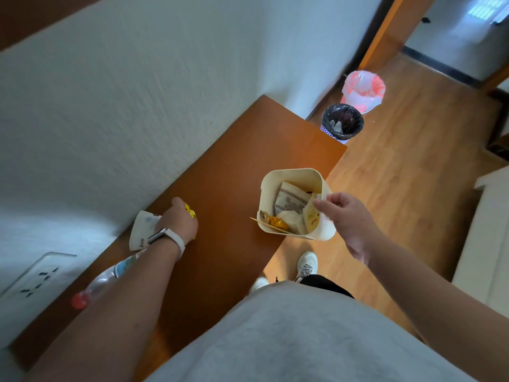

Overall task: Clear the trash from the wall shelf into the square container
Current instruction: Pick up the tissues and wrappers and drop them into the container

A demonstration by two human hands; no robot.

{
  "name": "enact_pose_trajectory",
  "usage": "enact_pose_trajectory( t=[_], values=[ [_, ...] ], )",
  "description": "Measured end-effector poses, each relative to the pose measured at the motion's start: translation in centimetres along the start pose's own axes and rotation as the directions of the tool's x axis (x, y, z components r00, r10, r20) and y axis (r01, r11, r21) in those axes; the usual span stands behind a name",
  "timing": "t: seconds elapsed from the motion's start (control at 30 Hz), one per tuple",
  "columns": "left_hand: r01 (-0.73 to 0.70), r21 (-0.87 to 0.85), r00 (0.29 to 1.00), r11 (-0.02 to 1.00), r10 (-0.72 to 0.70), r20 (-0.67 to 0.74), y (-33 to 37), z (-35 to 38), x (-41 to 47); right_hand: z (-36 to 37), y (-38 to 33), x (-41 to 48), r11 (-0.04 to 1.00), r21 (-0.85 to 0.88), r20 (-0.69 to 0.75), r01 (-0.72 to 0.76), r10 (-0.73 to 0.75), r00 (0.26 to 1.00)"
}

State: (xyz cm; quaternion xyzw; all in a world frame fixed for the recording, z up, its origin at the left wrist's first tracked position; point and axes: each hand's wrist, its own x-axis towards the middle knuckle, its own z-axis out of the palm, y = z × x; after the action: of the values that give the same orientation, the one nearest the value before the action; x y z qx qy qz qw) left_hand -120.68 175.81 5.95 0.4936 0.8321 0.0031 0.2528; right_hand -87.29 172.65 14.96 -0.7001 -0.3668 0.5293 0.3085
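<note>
Brown wood shelf runs along a white textured wall. Left hand rests on the shelf near the wall, fingers curled, apparently gripping a yellow wrapper; the grip is partly hidden. A white paper cup lies just beside the wrist, and a red-capped bottle lies nearer. Right hand pinches the rim of the cream container, at the shelf's front edge, part-filled with paper trash. Two lined bins stand on the wood floor beyond.
</note>
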Motion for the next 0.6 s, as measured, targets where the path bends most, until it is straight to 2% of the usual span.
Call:
enact_pose_trajectory(
  t=[0.17,0.33,0.43,0.6],
  values=[
    [-0.05,-0.313,0.999,0.948,0.051,-0.004,1.0,-0.3,-0.4,-0.2,0.3,-0.1,1.0,-0.011,-0.008,-0.011,0.011,1.0],
    [-0.232,-0.59,0.965,0.774,0.259,-0.039,4.9,-2.4,-2.5,-0.2,0.3,-0.3,1.0,-0.017,-0.001,-0.017,0.017,1.0],
    [-0.377,-0.616,0.904,0.692,0.421,-0.08,8.2,-4.1,-5.0,-0.1,0.3,-0.4,1.0,-0.026,0.001,-0.014,0.014,1.0],
    [-0.595,-0.513,0.74,0.619,0.671,-0.048,11.9,-4.8,-8.4,-0.4,0.2,-0.8,1.0,-0.015,0.006,-0.026,0.026,1.0]
  ],
)
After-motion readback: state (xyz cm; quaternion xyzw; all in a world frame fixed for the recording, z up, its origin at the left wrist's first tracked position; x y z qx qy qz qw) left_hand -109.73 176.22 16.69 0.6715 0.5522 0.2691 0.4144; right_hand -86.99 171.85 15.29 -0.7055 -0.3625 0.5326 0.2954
